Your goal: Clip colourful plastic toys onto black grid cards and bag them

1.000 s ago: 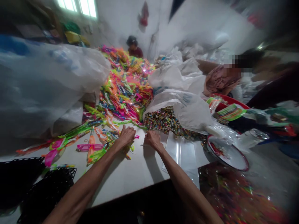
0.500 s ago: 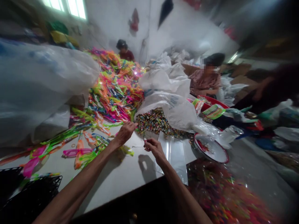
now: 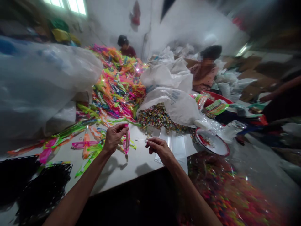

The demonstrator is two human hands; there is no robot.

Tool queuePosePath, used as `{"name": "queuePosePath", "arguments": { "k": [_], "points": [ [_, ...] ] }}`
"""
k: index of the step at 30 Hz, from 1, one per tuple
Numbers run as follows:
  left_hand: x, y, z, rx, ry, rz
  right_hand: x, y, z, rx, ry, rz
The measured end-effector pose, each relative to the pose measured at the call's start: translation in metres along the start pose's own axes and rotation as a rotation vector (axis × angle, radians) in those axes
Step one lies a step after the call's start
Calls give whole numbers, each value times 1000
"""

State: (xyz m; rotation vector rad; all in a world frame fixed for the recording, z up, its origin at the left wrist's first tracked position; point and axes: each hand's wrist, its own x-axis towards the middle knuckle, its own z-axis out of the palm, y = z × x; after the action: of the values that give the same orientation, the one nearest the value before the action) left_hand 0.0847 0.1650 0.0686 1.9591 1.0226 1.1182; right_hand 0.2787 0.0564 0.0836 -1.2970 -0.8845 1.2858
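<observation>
My left hand [image 3: 115, 137] is raised over the white table, its fingertips pinched on a bright pink plastic piece [image 3: 126, 142] that hangs down on its right side. To the right, my right hand [image 3: 160, 148] pinches a small whitish piece [image 3: 146, 141] between thumb and forefinger; its exact kind is too small to make out. A thin pale stick-like thing [image 3: 139, 140] lies between the hands. Flat clear plastic bags [image 3: 174, 146] lie beside and behind my right hand. Beyond the hands is a heap of small multicoloured cylinders [image 3: 156, 116].
A large heap of neon plastic pieces [image 3: 118, 91] rises behind the table, flanked by white sacks [image 3: 169, 78]. A red-rimmed white basin [image 3: 218, 150] stands right. Black openwork pieces [image 3: 44, 185] lie front left. Two people [image 3: 128, 50] [image 3: 204, 70] sit behind.
My left hand has drawn back from the heap's edge towards me and now holds the pink piece. My right hand stays close to its place, still pinching a small piece.
</observation>
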Motion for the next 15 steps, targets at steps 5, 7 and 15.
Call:
{"name": "queuePosePath", "arguments": {
  "k": [5,7,15],
  "points": [
    [8,-30,-25,164,-117,-123,4,29,1,-80,18,68],
    [15,-44,-39,289,-97,-149,7,47,0,-159,46,86],
    [70,-92,-30,542,-24,-68,20,98,20,-624,283,-198]
  ]
}}
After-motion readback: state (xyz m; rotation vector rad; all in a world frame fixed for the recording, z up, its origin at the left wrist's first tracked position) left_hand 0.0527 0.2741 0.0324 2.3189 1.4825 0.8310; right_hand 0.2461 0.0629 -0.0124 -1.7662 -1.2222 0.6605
